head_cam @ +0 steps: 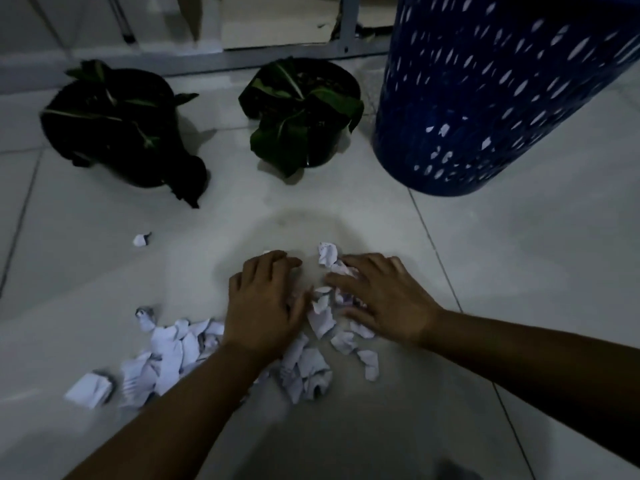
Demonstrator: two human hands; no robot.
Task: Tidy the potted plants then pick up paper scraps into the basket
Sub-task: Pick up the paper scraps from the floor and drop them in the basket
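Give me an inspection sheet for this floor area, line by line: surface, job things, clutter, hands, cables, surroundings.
Surface: pale tiled floor, dimly lit.
Job's things: two potted plants upright side by side; blue basket standing right of them; paper scraps scattered near the hands.
Clutter: one stray scrap apart to the left.
Hands: left hand and right hand spread palm-down over scraps, fingers open.
Cables: nothing seen.
Surroundings: metal frame behind the plants.

White paper scraps [311, 368] strewn on floor, two potted plants [301, 112] upright, blue basket [485, 98]
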